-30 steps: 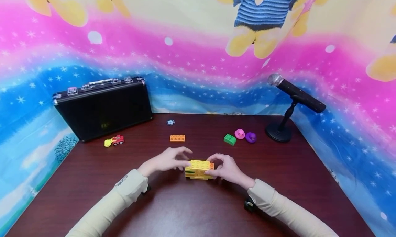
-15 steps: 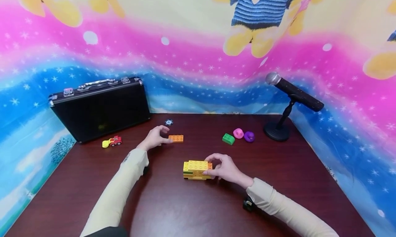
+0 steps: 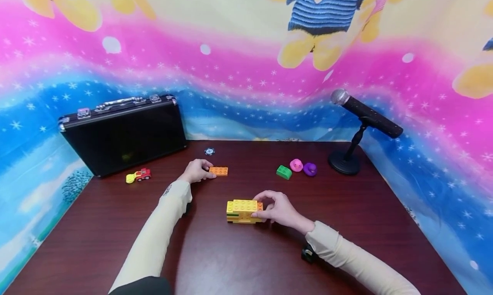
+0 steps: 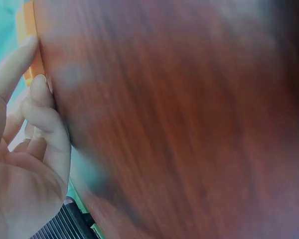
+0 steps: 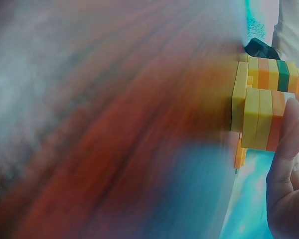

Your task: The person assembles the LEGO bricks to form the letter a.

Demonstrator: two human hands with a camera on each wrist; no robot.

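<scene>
On the tabletop in the head view sits a block of stacked toy bricks (image 3: 244,210), mostly yellow with orange and green layers. My right hand (image 3: 280,210) grips its right end between thumb and fingers; in the right wrist view the fingers (image 5: 293,134) lie against the layered bricks (image 5: 259,117). Farther back, my left hand (image 3: 197,171) pinches the left end of a flat orange toy brick (image 3: 219,171), which lies on the table. The left wrist view has the thumb and a fingertip at the orange brick (image 4: 31,20), part of which falls outside that view.
A black case (image 3: 125,134) stands at the back left, with a red and yellow toy vehicle (image 3: 138,175) before it. A poker chip (image 3: 209,151) lies behind the orange brick. Rightward are a green brick (image 3: 284,172), pink duck (image 3: 296,165), purple duck (image 3: 310,169) and microphone on a stand (image 3: 366,115).
My left hand has left the yellow block, moved back and left to the orange brick, and closed on its end. The right hand has kept its grip on the block.
</scene>
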